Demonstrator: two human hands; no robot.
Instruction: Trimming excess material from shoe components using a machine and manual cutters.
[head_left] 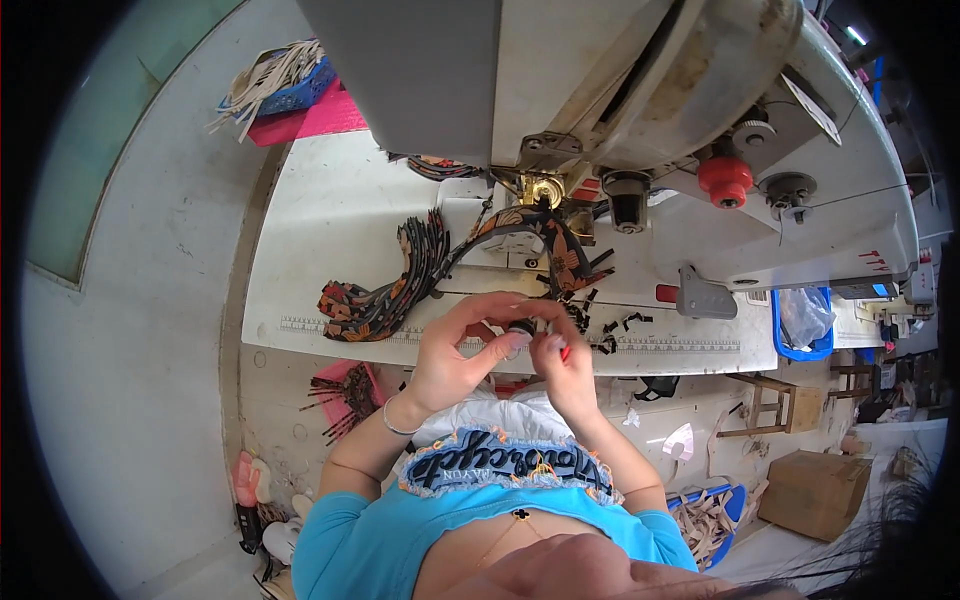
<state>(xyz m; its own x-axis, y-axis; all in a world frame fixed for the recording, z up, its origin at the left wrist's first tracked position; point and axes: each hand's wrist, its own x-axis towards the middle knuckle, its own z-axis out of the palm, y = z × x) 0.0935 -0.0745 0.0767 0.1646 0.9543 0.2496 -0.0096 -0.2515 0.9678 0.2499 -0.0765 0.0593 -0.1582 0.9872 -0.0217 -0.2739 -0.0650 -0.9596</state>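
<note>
Around one sewing machine (640,90) sit three blue baskets (310,92) (802,354) (735,505), with two hands (455,355) (566,372) and one cardboard box (815,495) on its near side.

Sewing machine (650,100) looked like smooth painted metal, bit shiny. Red knob (725,182) was glossy plastic. Printed cloth strips (375,300) looked matt. Tabletop (300,235) was smooth, with slight shine. Bracelet (398,431) was shiny metal. Shirt (350,540) was matt cloth, its patch (510,464) rough and frayed. Stool (804,408) was wood. Box (817,494) was matt cardboard.
</note>
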